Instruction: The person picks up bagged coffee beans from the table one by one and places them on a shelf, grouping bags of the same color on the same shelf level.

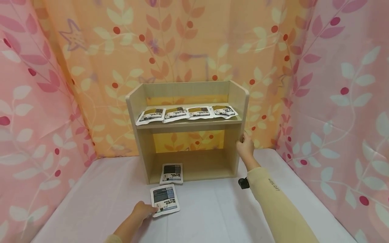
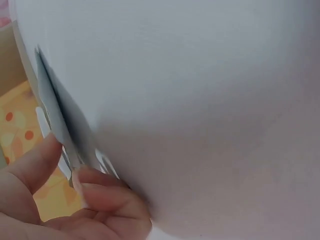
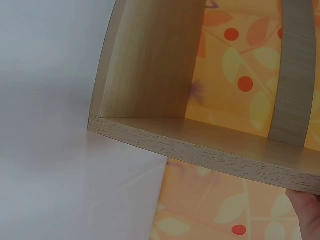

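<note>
My left hand [image 1: 141,212] pinches the lower left edge of a white-bordered flat packet [image 1: 165,199] with a dark printed panel. In the left wrist view, thumb and fingers [image 2: 107,197] hold this packet [image 2: 57,107] edge-on. Just beyond, another such packet [image 1: 172,173] lies at the left front of the lower board of a small wooden shelf [image 1: 188,127]. My right hand [image 1: 247,148] holds the shelf's right side panel. In the right wrist view only part of that hand [image 3: 306,212] shows against the panel [image 3: 200,155]; its other fingers are hidden.
Several packets [image 1: 199,112] lie in a row on the upper board. A white cloth [image 1: 206,212] covers the table, and patterned curtains [image 1: 188,40] hang behind and on both sides. A small black object [image 1: 243,183] shows beside the right sleeve [image 1: 273,199].
</note>
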{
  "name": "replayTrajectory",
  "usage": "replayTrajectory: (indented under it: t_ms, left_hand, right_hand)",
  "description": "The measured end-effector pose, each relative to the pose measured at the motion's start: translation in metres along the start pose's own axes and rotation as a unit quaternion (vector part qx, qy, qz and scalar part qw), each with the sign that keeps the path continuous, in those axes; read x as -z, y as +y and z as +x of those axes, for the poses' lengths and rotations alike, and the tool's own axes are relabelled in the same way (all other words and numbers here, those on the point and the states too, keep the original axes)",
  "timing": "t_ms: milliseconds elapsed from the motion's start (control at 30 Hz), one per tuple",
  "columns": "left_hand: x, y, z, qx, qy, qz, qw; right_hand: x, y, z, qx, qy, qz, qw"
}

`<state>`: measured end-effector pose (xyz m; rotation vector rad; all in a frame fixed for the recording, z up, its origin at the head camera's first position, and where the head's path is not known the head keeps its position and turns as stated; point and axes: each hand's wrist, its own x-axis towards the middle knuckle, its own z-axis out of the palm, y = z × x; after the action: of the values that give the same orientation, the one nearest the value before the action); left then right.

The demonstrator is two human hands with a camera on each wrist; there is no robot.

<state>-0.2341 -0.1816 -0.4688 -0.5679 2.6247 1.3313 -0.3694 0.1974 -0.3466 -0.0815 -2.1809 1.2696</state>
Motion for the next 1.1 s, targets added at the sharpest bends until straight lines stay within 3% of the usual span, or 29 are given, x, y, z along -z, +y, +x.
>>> replayTrajectory:
  t_ms: [233,333,467,633,900,1100]
  left_hand:
    - [0.001,-0.003,0.005,0.008,-0.017,-0.035,0.9992]
    - [0.002,-0.003,0.006,0.025,-0.031,-0.075,0.9964]
    - [0.006,-0.002,0.002,0.036,-0.06,-0.152,0.9859]
    - [0.009,0.001,-0.005,0.018,-0.083,-0.23,0.9695]
    - [0.009,-0.001,-0.008,0.015,-0.096,-0.276,0.9563]
    - [0.009,-0.004,-0.014,0.015,-0.096,-0.291,0.9517]
  right_hand:
    - [0.0,0.0,0.001,-0.003,0.004,-0.002,1.0]
    - [0.0,0.0,0.001,-0.002,0.002,-0.003,1.0]
    - [-0.001,0.0,0.0,0.002,0.001,-0.005,1.0]
    - [0.0,0.001,0.001,0.003,0.005,-0.006,1.0]
    - [0.002,-0.001,0.0,0.001,0.004,0.0,1.0]
    - [0.0,-0.002,-0.002,-0.004,0.006,0.006,1.0]
